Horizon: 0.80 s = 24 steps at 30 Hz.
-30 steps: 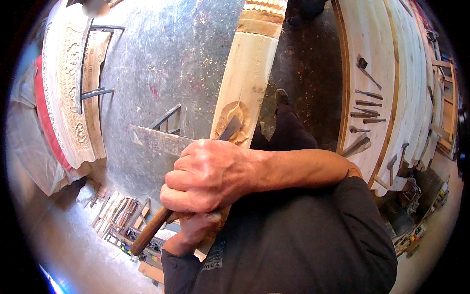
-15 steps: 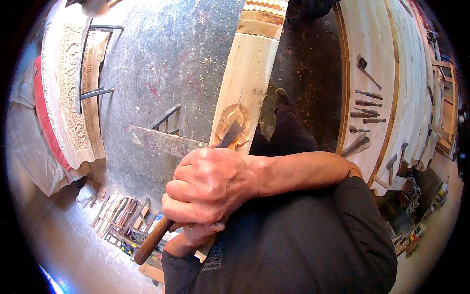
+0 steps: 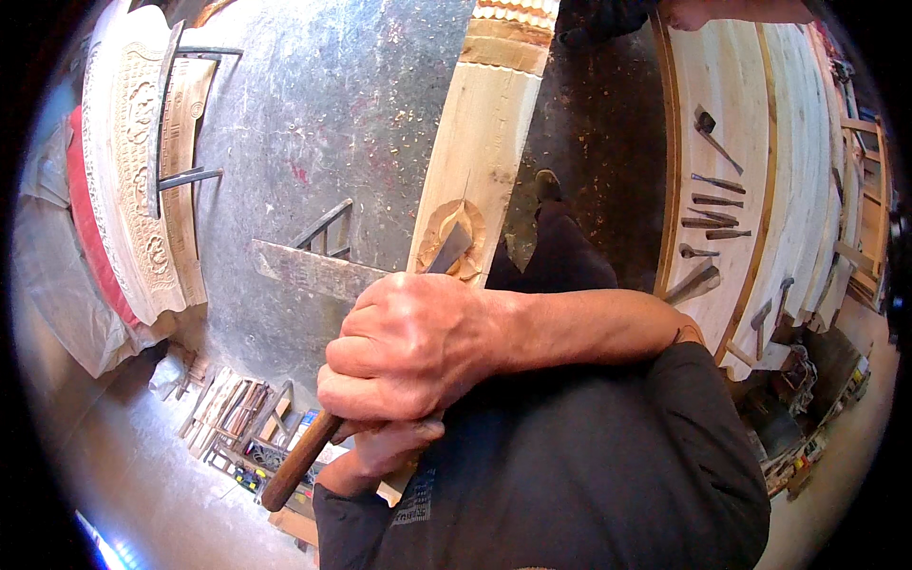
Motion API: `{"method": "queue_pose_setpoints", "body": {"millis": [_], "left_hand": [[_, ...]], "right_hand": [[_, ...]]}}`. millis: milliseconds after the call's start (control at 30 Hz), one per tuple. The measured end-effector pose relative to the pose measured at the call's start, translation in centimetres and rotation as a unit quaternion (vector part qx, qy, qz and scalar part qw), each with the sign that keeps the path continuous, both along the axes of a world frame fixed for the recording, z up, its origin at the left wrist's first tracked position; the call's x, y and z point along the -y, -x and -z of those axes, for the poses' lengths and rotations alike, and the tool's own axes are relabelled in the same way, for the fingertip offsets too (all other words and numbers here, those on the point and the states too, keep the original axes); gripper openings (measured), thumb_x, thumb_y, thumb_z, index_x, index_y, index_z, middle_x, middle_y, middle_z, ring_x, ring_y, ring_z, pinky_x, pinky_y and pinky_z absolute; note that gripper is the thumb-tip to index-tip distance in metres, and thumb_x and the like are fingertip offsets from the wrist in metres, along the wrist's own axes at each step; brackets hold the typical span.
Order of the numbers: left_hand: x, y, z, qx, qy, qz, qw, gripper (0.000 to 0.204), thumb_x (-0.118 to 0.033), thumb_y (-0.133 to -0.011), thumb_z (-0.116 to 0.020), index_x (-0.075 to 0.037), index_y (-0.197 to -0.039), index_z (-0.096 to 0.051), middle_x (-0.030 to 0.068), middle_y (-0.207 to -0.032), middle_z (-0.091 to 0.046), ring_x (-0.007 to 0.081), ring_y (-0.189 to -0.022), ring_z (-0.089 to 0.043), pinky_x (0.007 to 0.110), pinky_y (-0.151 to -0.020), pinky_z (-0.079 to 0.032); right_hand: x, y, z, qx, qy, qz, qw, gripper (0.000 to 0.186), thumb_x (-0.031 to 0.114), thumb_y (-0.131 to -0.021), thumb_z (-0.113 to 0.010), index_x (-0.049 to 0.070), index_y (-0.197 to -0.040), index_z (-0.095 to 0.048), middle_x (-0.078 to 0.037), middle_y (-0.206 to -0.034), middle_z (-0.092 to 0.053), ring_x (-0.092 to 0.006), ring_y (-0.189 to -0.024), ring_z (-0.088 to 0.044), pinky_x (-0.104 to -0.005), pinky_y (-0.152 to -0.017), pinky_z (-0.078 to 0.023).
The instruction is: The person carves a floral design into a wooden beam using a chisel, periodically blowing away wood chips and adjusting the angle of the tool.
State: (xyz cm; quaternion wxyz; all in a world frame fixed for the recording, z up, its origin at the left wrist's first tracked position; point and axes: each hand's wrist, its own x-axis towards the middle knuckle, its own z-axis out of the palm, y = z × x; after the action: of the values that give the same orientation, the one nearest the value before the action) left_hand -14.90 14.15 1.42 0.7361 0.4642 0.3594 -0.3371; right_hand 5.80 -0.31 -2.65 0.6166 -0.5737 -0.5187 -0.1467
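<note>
My right hand is wrapped round a chisel, its dark wooden handle sticking out toward the lower left. The flat steel blade lies over a round carved leaf motif cut into a long pale wooden board. Beneath the right hand is my left hand, mostly covered; its thumb shows, but its fingers are hidden. Whether the left hand grips the chisel or rests on the board cannot be seen.
Several carving tools lie on a pale plank bench at right. Carved panels lean at left near a metal frame. A metal stand is beside the board. Another person's arm reaches in at the top right.
The chisel blade has shifted slightly up over the carved motif, and its angle differs a little. Another person's arm has come into view over the bench at the top right.
</note>
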Motion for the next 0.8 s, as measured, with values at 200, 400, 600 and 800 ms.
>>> {"method": "queue_pose_setpoints", "body": {"millis": [200,400,600,800], "left_hand": [[1.3,-4.6,-4.1,-0.016,0.006,-0.005,1.0,0.093,-0.013,-0.085,-0.083,-0.017,-0.164,-0.034,0.0075,-0.166,-0.045,0.0199,-0.159,-0.038,0.04,-0.131,-0.035],[1.7,-6.1,-5.2,-0.03,0.03,0.014,0.999,0.093,-0.015,-0.083,-0.086,-0.015,-0.162,-0.036,0.0083,-0.164,-0.046,0.0209,-0.157,-0.04,0.041,-0.13,-0.036],[1.6,-6.5,-5.3,-0.026,0.039,0.036,0.998,0.093,-0.016,-0.082,-0.088,-0.013,-0.161,-0.039,0.0091,-0.162,-0.048,0.0218,-0.155,-0.042,0.041,-0.128,-0.038],[1.7,-6.5,-5.0,-0.008,0.042,0.051,0.998,0.094,-0.018,-0.08,-0.091,-0.011,-0.159,-0.041,0.0099,-0.161,-0.05,0.0227,-0.153,-0.044,0.041,-0.127,-0.039]], "right_hand": [[0.8,-0.3,-0.2,-0.001,0.011,-0.019,1.0,0.026,0.028,-0.085,-0.074,0.01,-0.08,-0.055,0.0,-0.07,-0.046,-0.0169,-0.058,-0.06,-0.0335,-0.051,-0.049],[0.7,-0.1,-0.3,-0.017,-0.007,-0.031,0.999,0.026,0.028,-0.087,-0.073,0.009,-0.081,-0.056,-0.001,-0.07,-0.048,-0.0173,-0.059,-0.061,-0.0336,-0.05,-0.049],[1.0,-0.6,-0.4,-0.019,-0.015,-0.027,0.999,0.026,0.028,-0.086,-0.074,0.009,-0.08,-0.056,-0.001,-0.069,-0.046,-0.0173,-0.057,-0.059,-0.0339,-0.05,-0.048],[1.1,-1.0,-0.2,-0.013,-0.019,-0.019,1.0,0.027,0.028,-0.083,-0.074,0.009,-0.078,-0.055,-0.001,-0.068,-0.044,-0.017,-0.055,-0.057,-0.0335,-0.049,-0.046]]}}
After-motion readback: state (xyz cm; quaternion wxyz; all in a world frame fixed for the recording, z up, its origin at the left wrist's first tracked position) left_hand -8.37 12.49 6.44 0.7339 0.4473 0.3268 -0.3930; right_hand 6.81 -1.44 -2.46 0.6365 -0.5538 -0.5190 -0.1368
